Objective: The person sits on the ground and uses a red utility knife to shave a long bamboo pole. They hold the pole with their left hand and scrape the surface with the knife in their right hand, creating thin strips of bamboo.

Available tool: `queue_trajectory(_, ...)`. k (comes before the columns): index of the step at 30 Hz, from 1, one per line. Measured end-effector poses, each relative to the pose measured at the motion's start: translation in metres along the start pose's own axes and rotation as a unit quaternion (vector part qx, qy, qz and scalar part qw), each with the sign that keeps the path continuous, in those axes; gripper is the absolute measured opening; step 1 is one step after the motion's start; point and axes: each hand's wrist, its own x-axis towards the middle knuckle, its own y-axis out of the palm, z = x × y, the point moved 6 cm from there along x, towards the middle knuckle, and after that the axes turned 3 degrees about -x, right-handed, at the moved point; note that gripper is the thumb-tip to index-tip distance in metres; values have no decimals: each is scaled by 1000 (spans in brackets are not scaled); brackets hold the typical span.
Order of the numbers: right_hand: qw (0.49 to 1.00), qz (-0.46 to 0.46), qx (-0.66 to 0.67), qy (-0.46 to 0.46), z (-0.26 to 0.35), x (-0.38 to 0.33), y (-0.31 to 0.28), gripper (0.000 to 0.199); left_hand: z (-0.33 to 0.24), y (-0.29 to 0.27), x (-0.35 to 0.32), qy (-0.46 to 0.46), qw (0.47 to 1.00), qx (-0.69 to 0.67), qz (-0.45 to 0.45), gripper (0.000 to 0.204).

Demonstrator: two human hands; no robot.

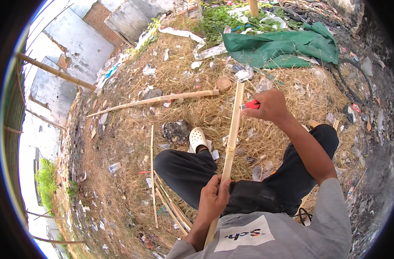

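A long split bamboo pole (232, 142) slants up from beside my body, its hollow inner face showing toward the far end. My left hand (214, 196) is wrapped round its lower part, close to my lap. In my closed right hand (268, 105) is a red-handled knife (252, 104). Its short metal blade meets or almost meets the right edge of the pole near the far end; contact is hard to tell. Most of the knife handle is hidden in my fist.
Another bamboo pole (153, 100) lies on the dry grass ahead. Thin bamboo strips (153, 177) lie to my left. A dark stone (175, 131) is beside my cream clog (197, 139). Farther off are a green tarp (283, 46), scattered litter and a black hose (363, 73).
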Motion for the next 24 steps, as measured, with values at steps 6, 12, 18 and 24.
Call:
queue_trajectory(6,999,-32,12,41,-19,7,-2,66,-1,-1,-1,16,1000,7,1,23)
queue_trajectory(12,993,-25,-34,109,-36,7,3,64,5,1,-1,-12,1000,4,2,21)
queue_trajectory(18,928,65,-98,352,-103,-2,11,78,23,7,-18,-49,997,-28,53,23)
queue_trajectory(24,958,130,63,247,-25,-6,-2,78,27,-13,-11,-28,998,-60,-16,20)
